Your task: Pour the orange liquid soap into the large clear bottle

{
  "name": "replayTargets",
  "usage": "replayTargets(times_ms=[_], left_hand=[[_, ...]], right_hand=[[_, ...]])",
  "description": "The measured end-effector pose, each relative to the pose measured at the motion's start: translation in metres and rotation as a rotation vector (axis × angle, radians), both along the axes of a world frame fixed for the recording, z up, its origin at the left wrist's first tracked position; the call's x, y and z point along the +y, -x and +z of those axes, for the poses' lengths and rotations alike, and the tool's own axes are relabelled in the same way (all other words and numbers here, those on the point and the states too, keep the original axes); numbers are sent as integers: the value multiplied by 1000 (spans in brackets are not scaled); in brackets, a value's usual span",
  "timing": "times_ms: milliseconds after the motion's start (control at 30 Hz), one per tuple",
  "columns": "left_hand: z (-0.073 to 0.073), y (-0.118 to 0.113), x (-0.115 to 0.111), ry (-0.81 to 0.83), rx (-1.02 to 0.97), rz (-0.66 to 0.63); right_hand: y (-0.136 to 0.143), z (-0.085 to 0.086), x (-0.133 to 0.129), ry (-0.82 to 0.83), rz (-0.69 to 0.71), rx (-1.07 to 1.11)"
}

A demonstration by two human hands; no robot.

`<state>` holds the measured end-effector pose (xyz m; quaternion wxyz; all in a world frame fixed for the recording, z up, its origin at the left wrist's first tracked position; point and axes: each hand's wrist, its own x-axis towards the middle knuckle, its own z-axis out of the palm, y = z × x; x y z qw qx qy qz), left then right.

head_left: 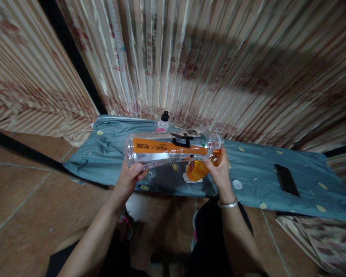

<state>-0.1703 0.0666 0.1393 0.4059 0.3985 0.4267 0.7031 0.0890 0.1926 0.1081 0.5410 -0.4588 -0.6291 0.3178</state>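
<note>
A large clear plastic bottle [167,148] with an orange and silver label lies sideways in the air across the middle of the view. My left hand [131,175] grips it near its base, thumb along the lower side. At its neck end, my right hand [220,169] is closed around a tilted bottle of orange liquid [197,171]. The large bottle partly covers this one. Whether my right fingers also hold the large bottle's neck I cannot tell. Behind the large bottle stands a clear bottle with a black cap [165,116].
Blue-green patterned cloth [256,169] covers a long low surface. On it are a black phone [286,180], a small white round piece [237,184] and a white tissue-like piece [186,178]. Striped curtains [190,57] hang behind; a dark pole [75,57] stands at left.
</note>
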Motion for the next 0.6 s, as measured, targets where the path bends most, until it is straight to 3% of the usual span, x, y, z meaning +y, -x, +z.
replayTargets(times_ms=[600], left_hand=[[1,0,0,14,-7,-5]], right_hand=[[0,-1,2,7,15,16]])
